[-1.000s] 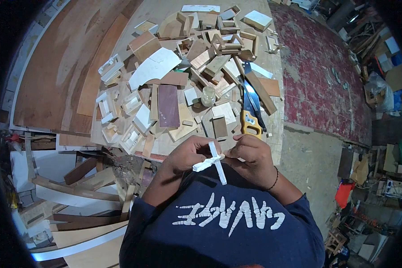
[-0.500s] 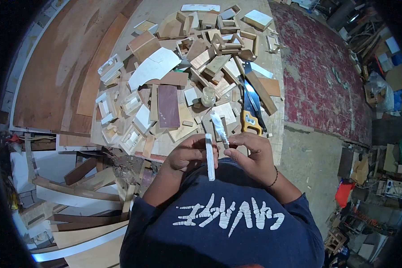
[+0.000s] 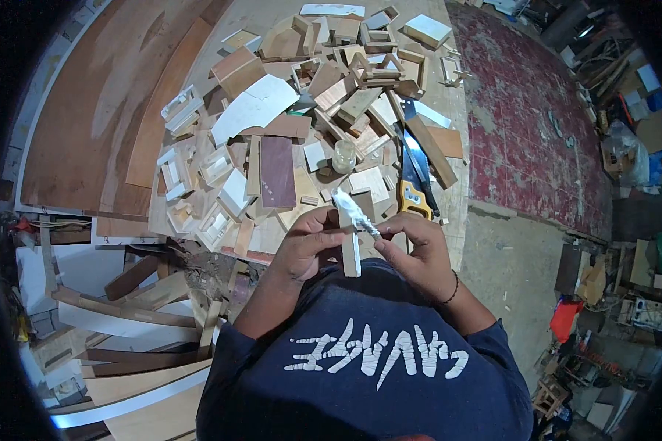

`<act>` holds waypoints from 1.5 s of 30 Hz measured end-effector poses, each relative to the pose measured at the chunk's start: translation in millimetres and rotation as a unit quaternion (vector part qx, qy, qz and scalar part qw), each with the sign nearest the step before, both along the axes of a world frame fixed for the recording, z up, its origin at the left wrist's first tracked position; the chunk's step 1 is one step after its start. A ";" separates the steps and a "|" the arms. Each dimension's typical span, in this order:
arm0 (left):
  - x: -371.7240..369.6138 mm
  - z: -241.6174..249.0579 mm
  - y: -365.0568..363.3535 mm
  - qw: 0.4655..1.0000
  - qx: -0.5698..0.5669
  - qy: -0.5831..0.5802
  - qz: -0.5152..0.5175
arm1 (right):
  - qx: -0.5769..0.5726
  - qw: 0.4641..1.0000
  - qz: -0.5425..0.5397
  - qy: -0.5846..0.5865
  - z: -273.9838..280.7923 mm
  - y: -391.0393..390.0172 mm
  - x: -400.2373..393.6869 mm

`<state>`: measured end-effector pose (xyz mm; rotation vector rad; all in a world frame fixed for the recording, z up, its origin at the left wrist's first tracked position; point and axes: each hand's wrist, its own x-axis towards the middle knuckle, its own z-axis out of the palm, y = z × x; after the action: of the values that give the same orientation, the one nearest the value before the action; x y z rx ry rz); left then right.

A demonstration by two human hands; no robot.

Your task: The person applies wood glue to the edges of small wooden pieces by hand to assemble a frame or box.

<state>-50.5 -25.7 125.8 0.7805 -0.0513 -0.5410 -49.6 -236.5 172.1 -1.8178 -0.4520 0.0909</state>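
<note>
- The wood strip [image 3: 349, 257] is in the left hand [image 3: 301, 246], held up in front of the shirt [image 3: 375, 331], just off the near edge of the bench [image 3: 452, 231].
- The left hand is mostly closed, with the thumb pressed along the strip's side and the fingers curled around behind it.
- The right hand [image 3: 422, 250] is part closed, pinching the lower end of a stick [image 3: 365, 223] between thumb and fingers; its far end is thickly coated in white and lies across the upper part of the strip.
- The strip is probably light and stiff, and thin enough to snap if bent hard. Its bare lower sides look like the best place to grip.
- The white stuff seems soft and sticky, so coated parts would likely be slippery; the stick is best held at its uncoated end.
- Both forearms angle inward, elbows wide, wrists low, and the hands face each other with a small gap between them.
</note>
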 end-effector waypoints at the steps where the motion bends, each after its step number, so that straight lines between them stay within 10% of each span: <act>1: 0.6 -0.7 1.7 1.000 0.019 0.013 0.008 | -0.002 1.000 0.011 -0.002 -0.7 -0.1 -0.2; 17: -1.1 -1.6 -9.3 0.987 -0.147 -0.063 0.032 | 0.013 0.997 0.068 -0.029 3.0 2.6 -6.5; 23: 1.5 -3.6 -1.2 0.990 -0.125 0.063 0.004 | -0.025 0.988 0.112 -0.104 9.4 -0.1 -8.9; 45: 0.9 -3.6 10.3 0.978 0.139 -0.069 0.137 | -0.037 0.999 0.000 0.014 -7.3 8.3 -3.2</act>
<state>-49.5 -15.3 122.2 1.0789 0.0046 -0.2327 -52.7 -228.2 164.8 -1.8867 -0.4333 0.1350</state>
